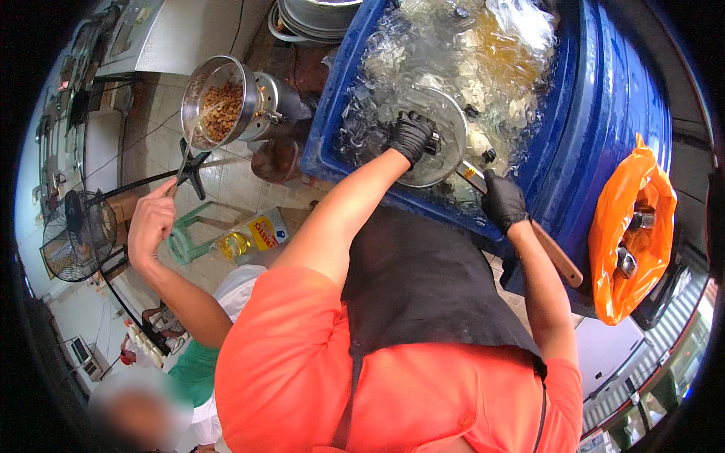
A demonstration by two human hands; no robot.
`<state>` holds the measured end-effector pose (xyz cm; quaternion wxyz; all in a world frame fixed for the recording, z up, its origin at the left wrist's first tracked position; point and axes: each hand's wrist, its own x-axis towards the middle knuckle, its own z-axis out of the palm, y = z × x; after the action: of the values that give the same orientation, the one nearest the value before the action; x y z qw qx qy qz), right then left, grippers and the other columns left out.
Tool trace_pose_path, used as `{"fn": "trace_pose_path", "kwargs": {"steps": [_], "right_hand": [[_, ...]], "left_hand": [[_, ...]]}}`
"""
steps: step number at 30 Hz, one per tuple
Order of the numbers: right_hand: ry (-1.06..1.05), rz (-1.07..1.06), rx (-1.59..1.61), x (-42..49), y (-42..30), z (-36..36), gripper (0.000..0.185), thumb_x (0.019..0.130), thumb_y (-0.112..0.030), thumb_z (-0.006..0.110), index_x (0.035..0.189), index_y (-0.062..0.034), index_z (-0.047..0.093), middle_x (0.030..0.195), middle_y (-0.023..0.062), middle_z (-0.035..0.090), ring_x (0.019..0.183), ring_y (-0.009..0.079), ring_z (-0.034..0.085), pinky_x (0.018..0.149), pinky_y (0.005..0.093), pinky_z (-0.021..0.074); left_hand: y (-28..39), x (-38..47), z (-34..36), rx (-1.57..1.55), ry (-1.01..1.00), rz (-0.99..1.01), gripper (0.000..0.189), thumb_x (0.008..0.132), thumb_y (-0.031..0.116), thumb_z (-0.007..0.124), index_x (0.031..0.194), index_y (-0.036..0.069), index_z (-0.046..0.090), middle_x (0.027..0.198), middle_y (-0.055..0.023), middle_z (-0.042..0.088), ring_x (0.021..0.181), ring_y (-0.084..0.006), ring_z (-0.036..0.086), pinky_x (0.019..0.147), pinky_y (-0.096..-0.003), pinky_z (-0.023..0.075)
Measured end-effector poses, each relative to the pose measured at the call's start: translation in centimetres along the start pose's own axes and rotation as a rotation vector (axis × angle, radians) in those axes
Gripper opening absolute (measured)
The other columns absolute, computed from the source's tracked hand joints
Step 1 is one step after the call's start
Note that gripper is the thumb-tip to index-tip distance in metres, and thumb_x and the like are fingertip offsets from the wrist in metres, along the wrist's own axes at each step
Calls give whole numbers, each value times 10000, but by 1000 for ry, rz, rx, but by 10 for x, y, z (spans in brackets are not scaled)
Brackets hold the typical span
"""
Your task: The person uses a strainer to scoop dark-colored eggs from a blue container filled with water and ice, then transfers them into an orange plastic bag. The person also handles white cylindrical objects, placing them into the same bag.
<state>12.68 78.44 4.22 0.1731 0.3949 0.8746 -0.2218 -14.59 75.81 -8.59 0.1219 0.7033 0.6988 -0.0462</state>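
My left hand (415,136), in a black glove, is inside a round metal strainer (435,178) over a blue plastic tub (320,130) full of ice, water and clear plastic or bottles. A small dark, shiny piece (434,143) shows at its fingers; how it is held is hard to tell. My right hand (504,201), gloved in black too, is closed around the strainer's long handle (557,255), whose brown wooden end sticks out past the wrist. Several dark caps (489,155) show among the ice to the right of the strainer.
An orange plastic bag (609,249) with dark-capped items hangs at the tub's right side. To the left, a co-worker's bare hand (153,223) holds a utensil in a metal bowl (244,116) of brown bits. A fan (76,235) and a green stool (187,249) stand beyond.
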Motion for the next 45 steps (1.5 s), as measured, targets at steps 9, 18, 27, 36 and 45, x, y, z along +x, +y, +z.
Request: {"fn": "trace_pose_path", "kwargs": {"steps": [9, 18, 27, 36, 45], "right_hand": [[22, 121, 65, -21, 1, -7, 402, 808, -70, 597, 1209, -46, 600, 890, 243, 695, 842, 429, 690, 726, 532, 527], [132, 130, 343, -3, 9, 41, 218, 857, -131, 584, 1022, -21, 675, 945, 253, 701, 925, 423, 693, 776, 493, 530], [187, 167, 339, 7, -2, 53, 269, 929, -197, 546, 1044, -93, 766, 989, 131, 760, 903, 328, 737, 753, 448, 564], [61, 172, 414, 40, -5, 97, 273, 912, -100, 538, 1149, -42, 659, 1046, 211, 723, 993, 355, 706, 855, 484, 532], [-89, 217, 355, -1, -6, 38, 154, 871, -90, 549, 1009, -33, 589, 902, 248, 697, 874, 425, 702, 763, 527, 543]], "left_hand": [[-5, -32, -127, -469, 387, 145, 430, 664, 332, 834, 980, 91, 671, 951, -163, 697, 905, -374, 663, 817, -485, 525], [148, 6, -296, -883, 463, 559, 623, 652, 281, 928, 1155, 59, 635, 1069, -136, 691, 998, -272, 686, 908, -383, 547], [445, 75, -327, -376, 772, 1338, 495, 705, 353, 819, 1094, 107, 638, 1080, -83, 669, 1029, -287, 638, 897, -453, 475], [441, 145, -196, -287, 543, 1370, 275, 827, 165, 609, 1087, 138, 696, 1093, -133, 667, 1020, -328, 654, 928, -520, 495], [-4, 282, -132, -258, 658, 195, 323, 782, 111, 610, 1091, 112, 704, 1039, -174, 673, 964, -369, 650, 851, -489, 527]]}}
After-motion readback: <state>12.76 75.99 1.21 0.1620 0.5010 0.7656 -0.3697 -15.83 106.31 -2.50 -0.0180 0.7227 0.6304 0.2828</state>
